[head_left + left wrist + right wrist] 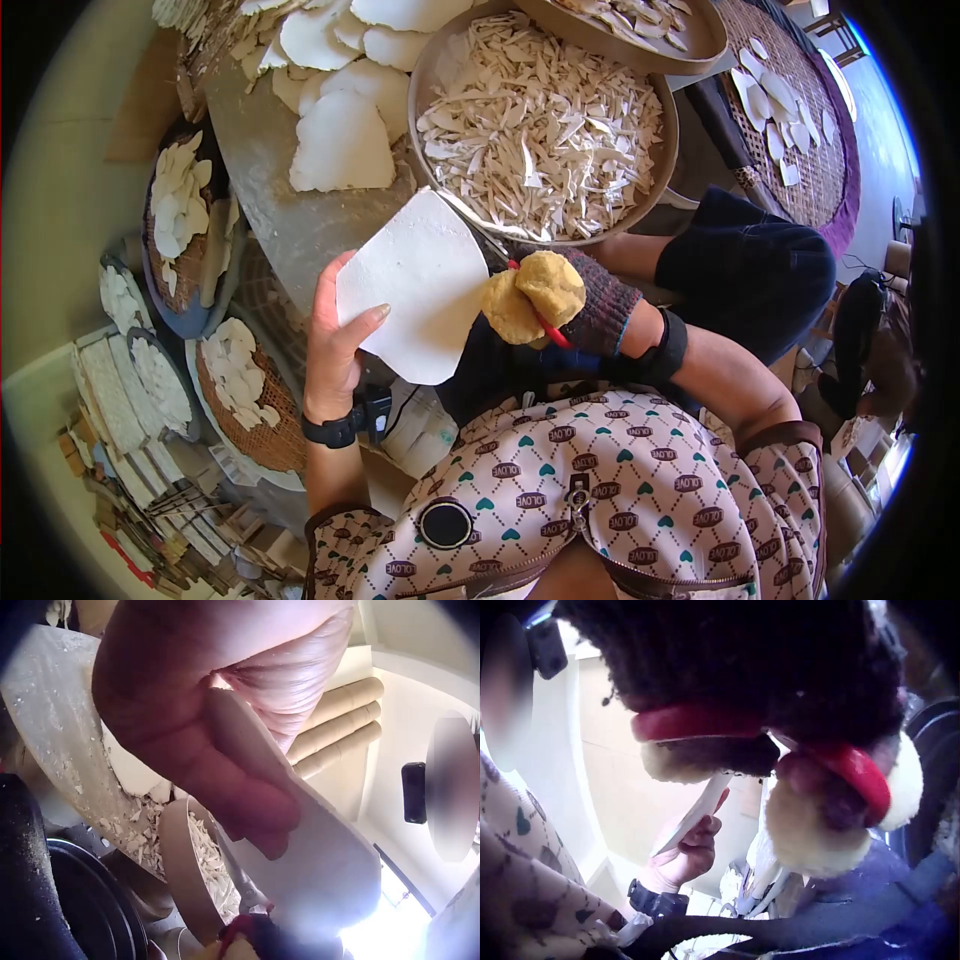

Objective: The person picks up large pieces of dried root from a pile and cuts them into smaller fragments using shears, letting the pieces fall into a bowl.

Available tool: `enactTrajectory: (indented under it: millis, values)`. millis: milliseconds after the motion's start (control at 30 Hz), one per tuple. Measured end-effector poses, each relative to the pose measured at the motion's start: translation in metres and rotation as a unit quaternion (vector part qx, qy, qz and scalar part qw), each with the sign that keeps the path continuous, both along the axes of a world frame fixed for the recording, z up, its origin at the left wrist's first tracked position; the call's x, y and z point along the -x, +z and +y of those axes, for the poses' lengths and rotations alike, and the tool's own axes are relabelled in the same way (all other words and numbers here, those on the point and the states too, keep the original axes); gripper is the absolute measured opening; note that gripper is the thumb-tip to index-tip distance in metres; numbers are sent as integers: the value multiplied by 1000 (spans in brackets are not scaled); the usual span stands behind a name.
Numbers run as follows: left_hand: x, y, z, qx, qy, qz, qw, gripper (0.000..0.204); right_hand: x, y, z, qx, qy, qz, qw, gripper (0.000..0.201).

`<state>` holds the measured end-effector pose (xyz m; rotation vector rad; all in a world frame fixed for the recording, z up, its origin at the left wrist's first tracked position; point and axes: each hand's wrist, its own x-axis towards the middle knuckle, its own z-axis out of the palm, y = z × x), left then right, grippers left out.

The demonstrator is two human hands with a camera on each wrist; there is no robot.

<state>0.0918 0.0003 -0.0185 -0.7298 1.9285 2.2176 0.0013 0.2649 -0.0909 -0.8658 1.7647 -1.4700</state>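
Note:
My bare left hand [338,345] grips a flat white slab [415,285] by its left edge, thumb on top and fingers underneath. The slab tapers to a blunt corner at the far end. In my gloved right hand [603,305] are scissors with red handles [697,725], wrapped in thick yellow padding [552,287]. Their metal blades [246,891] meet the slab's right edge, where a narrow strip [465,215] stands away from it. The glove is dark knit, and the padding hides much of the handles.
Just beyond the slab, a round tray [413,110] holds white trimmings [540,130]. More white slabs [342,145] lie stacked on the grey table [245,140]. A smaller round tray [715,45] overlaps the first. Woven trays [820,180] with white pieces stand on both sides.

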Motion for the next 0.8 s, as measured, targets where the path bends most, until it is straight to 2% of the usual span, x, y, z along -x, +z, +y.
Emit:
enactTrajectory:
  millis: [100, 200, 267, 333, 433, 500, 600, 700, 733, 800]
  values:
    - [3, -3, -3, 2, -5, 9, 1000, 67, 5, 6, 0, -11, 25, 42, 999, 22]
    - [8, 0, -5, 7, -11, 16, 1000, 66, -5, -16, -1, 67, -15, -118, 991, 21]
    - [12, 6, -4, 15, -49, 9, 999, 66, -10, -18, 0, 111, -45, -181, 976, 21]
    - [14, 1, -8, 26, -104, 8, 994, 68, -9, -19, 8, 96, -29, -125, 987, 22]
    - [23, 10, 4, -19, -93, -21, 995, 74, -6, -18, 17, 71, -7, 3, 997, 23]
    - [24, 6, 10, -4, -69, -7, 998, 82, -9, -20, 19, 91, -61, -25, 994, 28]
    - [15, -9, 17, 49, -56, 38, 997, 83, -9, -29, 29, 86, -85, 6, 993, 29]
    - [20, 2, 22, 18, -19, -16, 1000, 77, -10, -22, 35, 66, -92, 8, 993, 28]
    - [22, -5, 22, 20, 40, 31, 999, 66, -12, -19, 38, 66, -86, -14, 994, 29]
    - [29, -19, 24, 67, 141, 75, 985, 58, -12, -18, 42, 51, -71, -51, 995, 31]
